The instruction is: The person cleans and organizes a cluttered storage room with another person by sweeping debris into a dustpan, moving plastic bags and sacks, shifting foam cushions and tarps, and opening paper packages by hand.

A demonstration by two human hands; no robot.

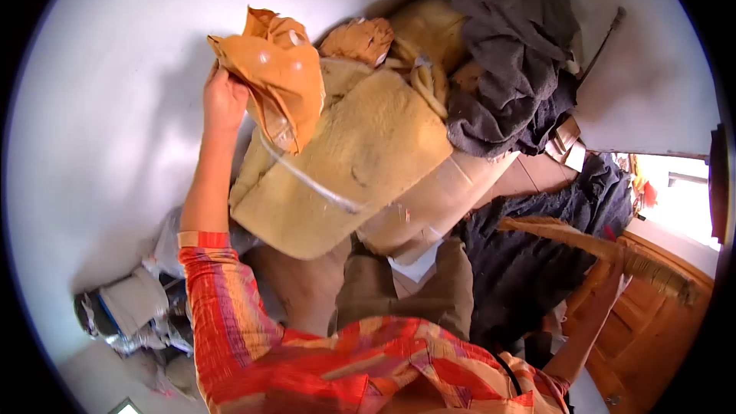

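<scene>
My left hand (pixel 225 100), raised at the upper left, is closed on the edge of a crumpled orange sheet (pixel 280 69) that looks like leather or vinyl. The sheet hangs over one corner of a yellow foam pad (pixel 368 153). Far to the right, my right hand (pixel 612 272) is wrapped round a long wooden brush (pixel 586 241). Its bristles (pixel 663 270) point toward the right edge, and its slim handle points left. Some of the right hand's fingers are hidden behind the wood.
A dark grey cloth (pixel 510 54) is heaped beside the foam, near an orange-brown bundle (pixel 359 40). Black fabric (pixel 514 276) covers part of the tiled floor. A wooden door (pixel 632 330) stands at the right, and a white bucket (pixel 136 300) lies at the left.
</scene>
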